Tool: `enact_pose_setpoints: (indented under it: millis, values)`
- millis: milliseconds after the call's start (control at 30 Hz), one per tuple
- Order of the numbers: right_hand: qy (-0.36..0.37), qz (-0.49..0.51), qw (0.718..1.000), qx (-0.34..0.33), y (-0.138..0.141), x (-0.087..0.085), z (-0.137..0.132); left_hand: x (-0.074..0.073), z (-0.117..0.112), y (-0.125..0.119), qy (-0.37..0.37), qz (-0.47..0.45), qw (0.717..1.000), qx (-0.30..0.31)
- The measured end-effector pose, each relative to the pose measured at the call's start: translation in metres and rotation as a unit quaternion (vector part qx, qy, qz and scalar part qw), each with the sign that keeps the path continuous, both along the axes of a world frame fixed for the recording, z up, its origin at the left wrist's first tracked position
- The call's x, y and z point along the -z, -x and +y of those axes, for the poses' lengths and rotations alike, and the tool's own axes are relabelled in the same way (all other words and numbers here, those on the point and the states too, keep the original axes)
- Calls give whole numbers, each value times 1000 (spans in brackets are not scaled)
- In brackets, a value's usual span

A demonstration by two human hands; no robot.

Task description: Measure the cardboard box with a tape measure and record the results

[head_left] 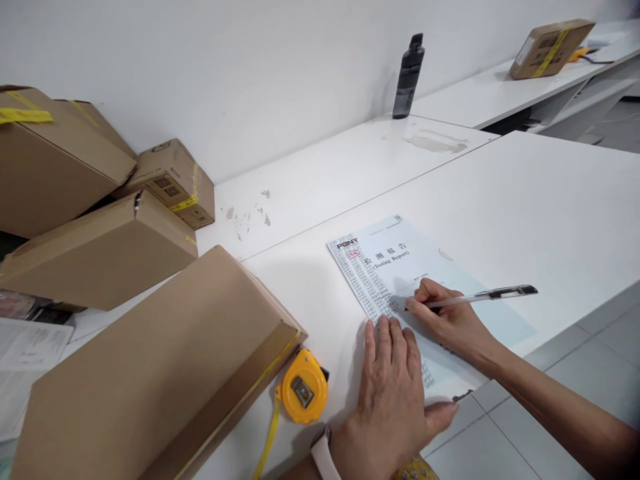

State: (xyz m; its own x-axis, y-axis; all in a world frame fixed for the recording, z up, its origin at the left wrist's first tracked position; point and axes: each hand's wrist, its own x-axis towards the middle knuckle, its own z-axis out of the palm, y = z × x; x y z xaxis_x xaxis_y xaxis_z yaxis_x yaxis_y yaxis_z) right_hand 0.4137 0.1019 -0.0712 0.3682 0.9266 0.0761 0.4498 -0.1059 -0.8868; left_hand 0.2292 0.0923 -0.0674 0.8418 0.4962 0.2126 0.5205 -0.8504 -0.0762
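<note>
A pale blue printed report [400, 267] headed "Testing Report" lies at a slant on the white table. My right hand [447, 317] grips a clear pen [487, 295] with a black cap end, its tip down at the report's left part. Flat across the report's lower left edge rests my left hand [390, 393], fingers stretched out and holding nothing. Left of that hand is a yellow tape measure [304, 387] with some of its tape [267, 440] drawn out along a large cardboard box [150, 360].
Several cardboard boxes [100, 250] are piled at the left against the wall. A dark bottle [409, 77] stands at the back of the table [550, 200]. Far right, a taped box [553, 48] sits on another surface. The table's front edge runs below my right forearm.
</note>
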Motion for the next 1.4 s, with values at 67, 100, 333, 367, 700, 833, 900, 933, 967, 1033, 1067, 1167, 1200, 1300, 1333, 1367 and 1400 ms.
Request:
enact_pose_setpoints:
  millis: [67,100,333,367,700,833,900,933,967,1033,1067,1167,1200,1300,1333,1367,1400]
  values:
    - [1,1,1000,0,0,0,-1,0,0,0,-4,0,1000,2]
    - [1,3,1000,1,0,0,-1,0,0,0,-4,-1,1000,3]
    - [-9,75,997,-15,-6,0,-1,-2,1,1,-8,-3,1000,3]
    - [-10,81,996,-22,-7,1,-1,-2,1,1,-9,-4,1000,3]
    - [4,-5,1000,21,1,1,-3,1,-1,0,-10,-8,1000,4]
    - [-8,-28,1000,2,2,0,-1,0,0,0,-9,-8,1000,3]
    - [-2,-26,1000,-1,1,2,-1,0,0,0,-8,-7,1000,2]
    - [2,-22,1000,-2,1,3,-1,0,0,0,-8,-8,1000,3]
    - [5,-19,1000,-3,0,4,-1,0,0,1,-8,-9,1000,5]
    - [9,-14,1000,-7,0,5,-1,1,0,1,-10,-11,1000,6]
    - [9,-14,1000,-7,0,5,-1,1,0,1,-11,-12,1000,5]
    - [8,-19,1000,-7,1,2,-1,2,0,0,-15,-12,1000,4]
    - [7,-20,1000,-6,1,1,0,2,0,0,-16,-12,1000,4]
    - [9,-22,1000,-8,1,0,0,2,0,0,-17,-10,1000,3]
    - [11,-22,1000,-8,1,1,0,2,0,0,-17,-10,1000,4]
    - [12,-22,1000,-8,1,1,0,2,0,0,-17,-10,1000,3]
    - [15,-22,1000,-7,1,2,0,2,-1,0,-17,-10,1000,3]
